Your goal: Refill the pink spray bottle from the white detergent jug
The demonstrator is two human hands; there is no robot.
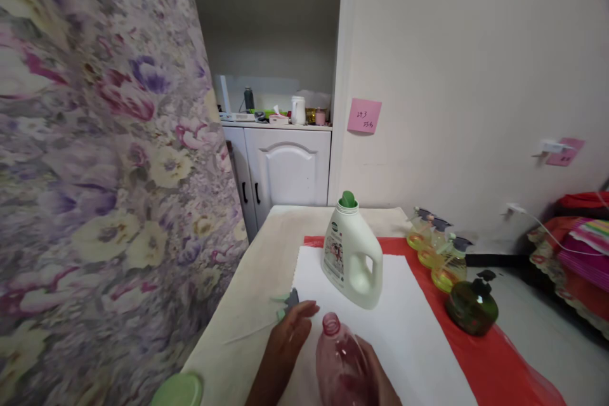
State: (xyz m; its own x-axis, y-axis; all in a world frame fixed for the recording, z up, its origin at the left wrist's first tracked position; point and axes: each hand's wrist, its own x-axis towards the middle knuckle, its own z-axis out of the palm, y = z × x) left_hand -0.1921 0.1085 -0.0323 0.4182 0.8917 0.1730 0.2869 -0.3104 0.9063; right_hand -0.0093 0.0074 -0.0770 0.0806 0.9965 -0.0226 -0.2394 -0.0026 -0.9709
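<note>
Head view — right hand (379, 373) grips pink bottle (339, 358) — left hand (291, 335) angles inward, fingers extended.

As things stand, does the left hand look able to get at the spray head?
Probably yes: the left hand looks empty, and the spray head lies close beside it with nothing visible between them. The pink bottle is on the hand's other side, out of the way.

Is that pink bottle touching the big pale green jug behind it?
Apart. The head view shows bare white sheet between the pink bottle and the pale green jug.
</note>
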